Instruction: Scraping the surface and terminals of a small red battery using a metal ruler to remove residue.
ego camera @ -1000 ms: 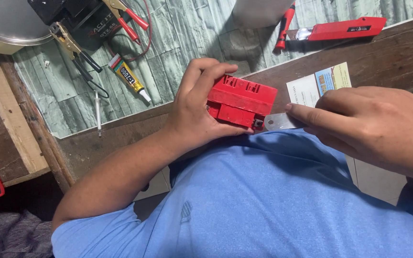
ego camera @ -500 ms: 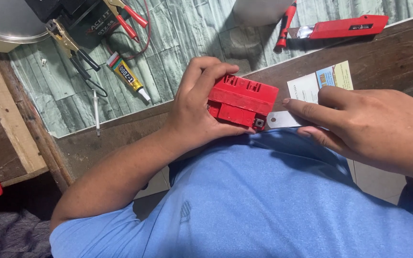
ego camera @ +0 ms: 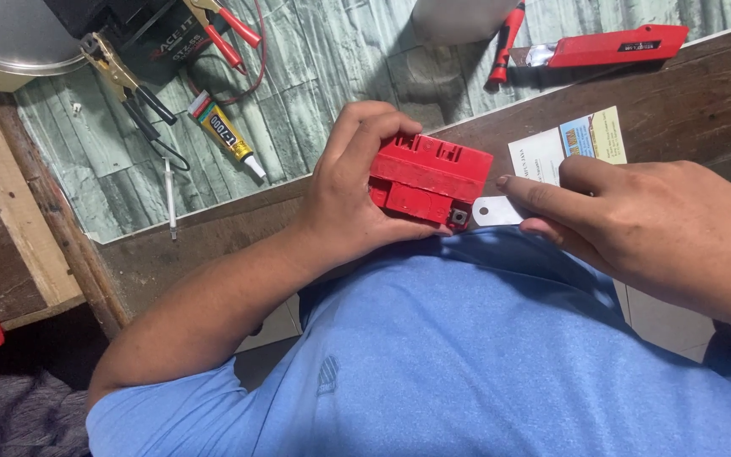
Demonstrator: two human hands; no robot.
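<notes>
- Hands first: my left hand (ego camera: 357, 190) is wrapping round a red plastic block (ego camera: 429, 179), thumb along its near edge and fingers curling over the far side, so it is closed and gripping firmly.
- Right hand (ego camera: 636, 224) is pinching a small flat metal tab (ego camera: 494, 211) between the thumb and forefinger, the other fingers folding loosely behind; it is closed on the tab.
- Compared with a second ago, I am holding the block in much the same spot against my chest, while my right fingers are sitting a little further back along the tab, so more of its rounded end with the small hole is showing.
- That end is now lying just beside the dark square terminal (ego camera: 459, 217) at the block's lower right corner, touching or very nearly so; I cannot tell which.
- To my mind this means I am lining the tab up with that terminal rather than pulling it away.
- I am keeping the block above the edge of the wooden worktop (ego camera: 687, 101), just over my blue shirt (ego camera: 484, 355).
- A printed card (ego camera: 564, 148) is lying on the worktop behind the tab.
- Farther off, a tube of glue (ego camera: 223, 134), a red-handled screwdriver (ego camera: 505, 46), a red utility knife (ego camera: 611, 46) and clamps with red and black grips (ego camera: 141, 85) are resting on the grey patterned surface.
</notes>
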